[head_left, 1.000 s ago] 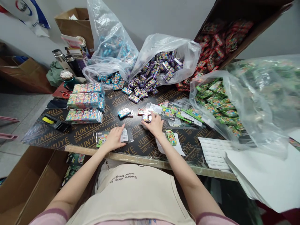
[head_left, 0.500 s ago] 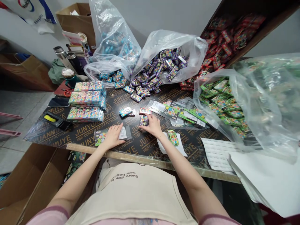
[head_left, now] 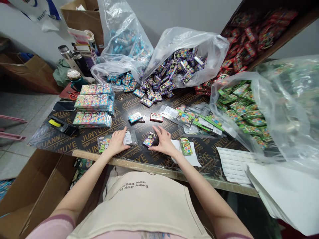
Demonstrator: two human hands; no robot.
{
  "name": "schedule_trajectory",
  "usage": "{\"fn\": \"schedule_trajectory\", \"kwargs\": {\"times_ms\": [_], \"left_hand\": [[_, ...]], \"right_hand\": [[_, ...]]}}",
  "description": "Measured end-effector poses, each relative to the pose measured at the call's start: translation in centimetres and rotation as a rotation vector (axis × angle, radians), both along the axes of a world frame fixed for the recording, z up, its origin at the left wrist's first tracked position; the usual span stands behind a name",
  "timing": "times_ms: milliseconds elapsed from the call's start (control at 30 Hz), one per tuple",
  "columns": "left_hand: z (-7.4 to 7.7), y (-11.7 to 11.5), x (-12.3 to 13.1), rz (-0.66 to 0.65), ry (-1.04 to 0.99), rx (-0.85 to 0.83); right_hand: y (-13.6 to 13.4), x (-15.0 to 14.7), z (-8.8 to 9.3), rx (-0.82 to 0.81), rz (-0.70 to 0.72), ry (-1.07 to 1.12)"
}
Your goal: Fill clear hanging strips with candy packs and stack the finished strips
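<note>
My left hand (head_left: 118,141) lies with its fingers apart over a flat printed plastic bag (head_left: 102,143) near the table's front edge, covering the bag's middle. A purple small box (head_left: 149,139) rests on the table between my two hands. Just right of it my right hand (head_left: 163,142) is open, thumb and fingers spread around the box's near side without a visible grip. Beyond them lie a blue small box (head_left: 135,117), partly over a dark one (head_left: 142,119), and a red small box (head_left: 156,117). A green small pack (head_left: 185,146) sits on white paper (head_left: 195,158) to the right.
Stacks of wrapped packs (head_left: 93,119), a phone (head_left: 64,106) and a black tape dispenser (head_left: 59,125) are on the left. Open plastic bags hold purple boxes (head_left: 171,69) and green packs (head_left: 239,106). More flat printed bags (head_left: 185,118) overlap at centre right. A carton (head_left: 37,186) stands below left.
My right hand has come nearer, away from the red box, and opened. The purple box has moved toward me and turned at an angle. My left hand stays over the flat bag.
</note>
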State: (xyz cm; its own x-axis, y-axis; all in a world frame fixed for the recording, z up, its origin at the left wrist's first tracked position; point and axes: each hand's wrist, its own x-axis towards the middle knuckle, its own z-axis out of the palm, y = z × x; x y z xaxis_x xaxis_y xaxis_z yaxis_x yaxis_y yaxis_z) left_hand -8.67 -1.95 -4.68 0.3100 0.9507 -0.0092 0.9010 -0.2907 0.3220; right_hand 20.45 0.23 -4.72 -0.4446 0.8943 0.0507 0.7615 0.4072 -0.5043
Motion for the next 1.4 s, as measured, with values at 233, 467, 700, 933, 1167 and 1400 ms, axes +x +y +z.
{"fn": "schedule_trajectory", "kwargs": {"times_ms": [233,467,700,933,1167,1400], "left_hand": [[0.7,0.1,1.7,-0.048,-0.072,0.047],[2.1,0.3,3.0,-0.181,-0.204,0.018],[2.1,-0.2,3.3,-0.177,-0.243,-0.030],[2.5,0.2,3.8,-0.266,-0.061,-0.045],[3.1,0.0,4.8,-0.366,0.237,-0.088],[2.5,0.3,4.7,-0.329,0.146,-0.094]], "right_hand": [[-1.7,-2.6,-0.2,0.155,-0.070,0.237],[-0.5,-2.9,2.5,0.002,0.299,0.190],[-0.5,-3.0,1.6,-0.076,0.409,0.332],[6.2,-1.7,0.1,0.140,0.001,0.080],[9.2,-1.6,-0.8,0.169,0.059,-0.171],[3.9,-2.1,-1.6,-0.052,-0.256,0.294]]}}
